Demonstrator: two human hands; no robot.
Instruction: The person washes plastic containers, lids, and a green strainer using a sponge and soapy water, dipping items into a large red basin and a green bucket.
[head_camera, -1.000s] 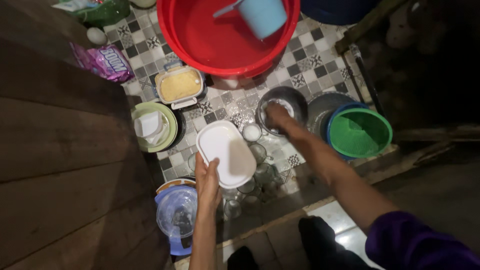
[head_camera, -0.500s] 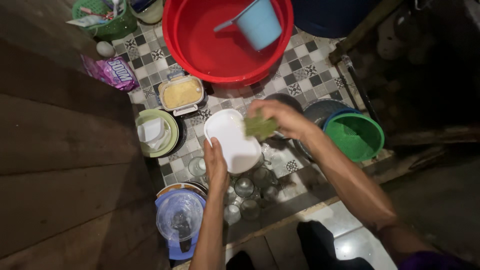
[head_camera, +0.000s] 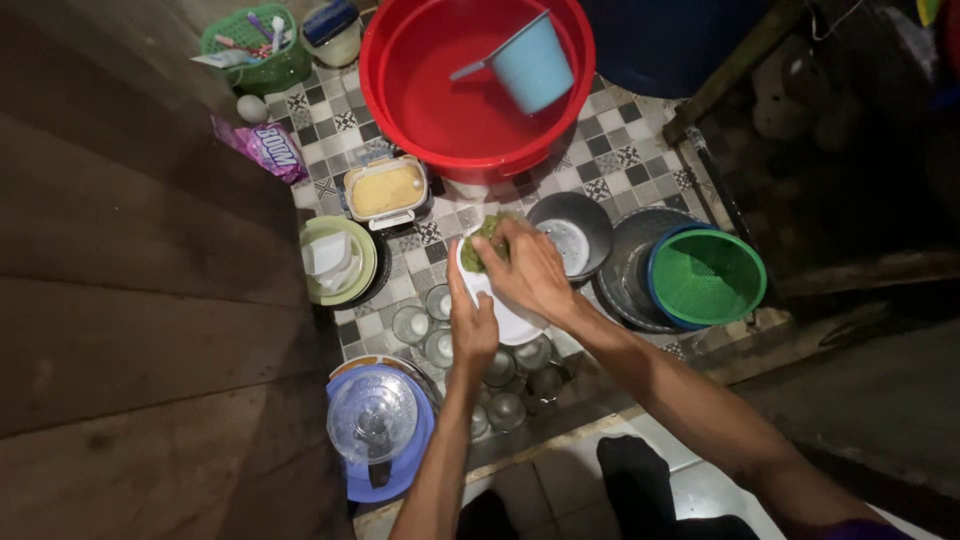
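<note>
My left hand (head_camera: 470, 325) grips the near edge of a white plate (head_camera: 512, 322), holding it tilted over the tiled floor. My right hand (head_camera: 528, 270) presses a green scouring sponge (head_camera: 480, 246) against the plate's upper face. Most of the plate is hidden under my right hand. Several clear glasses (head_camera: 438, 300) stand on the floor just below and beside the plate. A small metal bowl (head_camera: 572, 232) with soapy water sits right of my right hand.
A big red basin (head_camera: 430, 110) holds a light blue scoop (head_camera: 532, 62). A green colander (head_camera: 706, 278) rests in metal bowls at right. A yellow-filled box (head_camera: 385, 188), a green plate stack (head_camera: 338, 260), a blue lidded container (head_camera: 378, 428), a pink packet (head_camera: 268, 148) and a green basket (head_camera: 258, 42) lie left.
My right hand left the metal bowl, picked up the green sponge and came onto the plate. The plate, in my left hand, tipped up from lying flat.
</note>
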